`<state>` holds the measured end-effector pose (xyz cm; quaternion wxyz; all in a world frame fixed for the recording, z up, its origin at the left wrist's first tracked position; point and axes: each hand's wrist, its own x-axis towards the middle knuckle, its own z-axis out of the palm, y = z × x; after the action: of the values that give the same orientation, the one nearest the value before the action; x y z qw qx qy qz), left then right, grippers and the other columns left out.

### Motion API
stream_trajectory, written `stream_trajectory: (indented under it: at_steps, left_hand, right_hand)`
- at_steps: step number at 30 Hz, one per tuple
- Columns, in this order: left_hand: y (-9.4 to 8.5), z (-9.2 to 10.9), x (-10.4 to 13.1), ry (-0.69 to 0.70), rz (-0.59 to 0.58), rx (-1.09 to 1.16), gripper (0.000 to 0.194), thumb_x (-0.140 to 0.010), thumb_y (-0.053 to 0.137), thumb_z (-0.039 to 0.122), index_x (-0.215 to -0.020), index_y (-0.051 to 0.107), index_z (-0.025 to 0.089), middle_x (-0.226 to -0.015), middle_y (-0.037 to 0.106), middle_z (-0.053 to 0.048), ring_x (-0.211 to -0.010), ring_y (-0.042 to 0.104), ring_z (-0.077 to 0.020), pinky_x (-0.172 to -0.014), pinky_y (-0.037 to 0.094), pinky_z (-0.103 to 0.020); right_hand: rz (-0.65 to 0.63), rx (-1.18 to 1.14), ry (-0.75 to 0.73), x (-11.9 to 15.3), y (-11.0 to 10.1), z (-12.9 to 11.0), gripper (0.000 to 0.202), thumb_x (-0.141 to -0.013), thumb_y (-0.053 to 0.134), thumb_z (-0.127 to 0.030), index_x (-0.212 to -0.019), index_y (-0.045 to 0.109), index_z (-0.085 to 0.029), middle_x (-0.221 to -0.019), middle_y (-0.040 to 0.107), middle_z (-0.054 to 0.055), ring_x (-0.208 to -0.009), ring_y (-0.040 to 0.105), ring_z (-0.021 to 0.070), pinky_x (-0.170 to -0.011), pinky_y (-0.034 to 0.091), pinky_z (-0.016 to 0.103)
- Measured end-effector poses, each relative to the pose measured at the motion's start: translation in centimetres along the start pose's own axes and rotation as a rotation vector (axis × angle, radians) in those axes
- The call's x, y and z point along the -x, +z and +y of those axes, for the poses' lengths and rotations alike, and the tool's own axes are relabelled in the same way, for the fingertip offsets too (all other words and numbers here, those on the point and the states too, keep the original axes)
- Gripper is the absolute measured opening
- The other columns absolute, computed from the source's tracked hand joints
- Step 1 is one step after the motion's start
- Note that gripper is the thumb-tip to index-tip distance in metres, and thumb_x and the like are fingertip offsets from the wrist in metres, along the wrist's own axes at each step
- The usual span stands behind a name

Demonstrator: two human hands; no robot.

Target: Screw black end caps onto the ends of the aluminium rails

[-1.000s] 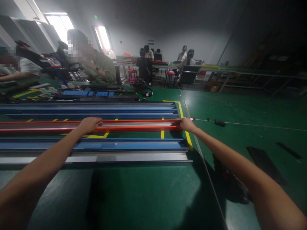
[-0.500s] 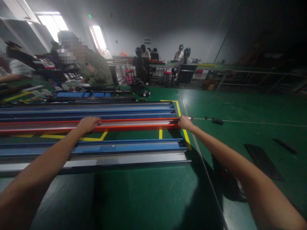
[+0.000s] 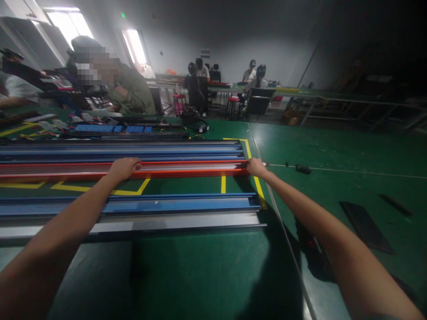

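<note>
A long orange channel-shaped rail [image 3: 187,172] lies across the green table, beside several blue rails [image 3: 200,150] on its far side. My left hand [image 3: 125,169] is closed around it partway along, with the fingertips curled over its channel. At the rail's right end, my right hand [image 3: 256,167] grips the tip, its fingers partly hidden behind the end. On the near side, apart from the orange rail, lie another blue rail [image 3: 187,204] and a silver-white rail [image 3: 187,220].
Yellow tape [image 3: 223,183] marks the green tabletop [image 3: 333,146]. Wires and blue blocks [image 3: 96,128] lie at the back left, near a seated person [image 3: 133,91]. A small black object [image 3: 303,169] on a thin cord and dark flat strips [image 3: 365,226] lie to the right.
The orange rail has shifted slightly away from me, toward the far blue rails, with both hands still on it. The near rails stay in place.
</note>
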<state>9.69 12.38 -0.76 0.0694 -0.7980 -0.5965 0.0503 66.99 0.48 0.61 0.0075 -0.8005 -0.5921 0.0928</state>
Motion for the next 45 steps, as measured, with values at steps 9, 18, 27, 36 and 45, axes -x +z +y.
stream_trajectory:
  at_steps: [9, 18, 27, 36, 45]
  left_hand:
    - [-0.2, 0.4, -0.5, -0.023, 0.025, 0.002, 0.038, -0.102, 0.044, 0.036, -0.116, 0.068, 0.011, -0.12, 0.072, -0.022, -0.112, 0.063, -0.0296, -0.094, 0.048, -0.039]
    - [-0.4, 1.2, -0.6, -0.069, 0.215, 0.015, 0.048, -0.105, 0.044, 0.041, -0.137, 0.053, 0.007, -0.145, 0.053, -0.027, -0.137, 0.042, -0.0373, -0.114, 0.031, -0.056]
    - [-0.5, 1.0, -1.2, -0.097, 0.235, 0.005, 0.055, -0.106, 0.042, 0.049, -0.137, 0.054, 0.006, -0.143, 0.054, -0.028, -0.136, 0.043, -0.0387, -0.114, 0.029, -0.059]
    - [-0.6, 0.5, -1.7, -0.138, 0.231, -0.035, 0.064, -0.103, 0.044, 0.06, -0.133, 0.058, 0.005, -0.141, 0.055, -0.029, -0.136, 0.044, -0.0398, -0.114, 0.027, -0.06]
    - [-0.9, -0.2, -2.7, -0.159, 0.173, 0.002, 0.075, -0.097, 0.046, 0.07, -0.126, 0.065, 0.004, -0.137, 0.058, -0.032, -0.135, 0.047, -0.0464, -0.109, 0.034, -0.066]
  right_hand:
    - [0.003, 0.013, -0.004, -1.1, -0.4, -0.2, 0.033, -0.101, 0.067, -0.039, -0.122, 0.069, -0.014, -0.123, 0.07, 0.011, -0.108, 0.07, 0.0231, -0.094, 0.059, 0.044]
    - [-0.011, -0.005, 0.004, -2.7, -0.7, -0.5, 0.034, -0.101, 0.069, -0.039, -0.122, 0.069, -0.013, -0.122, 0.07, 0.012, -0.106, 0.071, 0.023, -0.093, 0.06, 0.042]
    - [-0.002, -0.05, 0.037, -3.8, -0.4, -1.0, 0.036, -0.1, 0.069, -0.039, -0.125, 0.067, -0.013, -0.125, 0.069, 0.012, -0.108, 0.07, 0.0241, -0.093, 0.06, 0.043]
    - [-0.005, -0.073, 0.051, -4.0, -0.3, -1.0, 0.036, -0.1, 0.069, -0.038, -0.127, 0.067, -0.014, -0.127, 0.068, 0.013, -0.11, 0.069, 0.0244, -0.094, 0.059, 0.043]
    - [0.013, -0.107, 0.077, -3.1, -0.7, -1.7, 0.037, -0.101, 0.069, -0.037, -0.13, 0.065, -0.015, -0.13, 0.067, 0.012, -0.11, 0.069, 0.0244, -0.093, 0.06, 0.044]
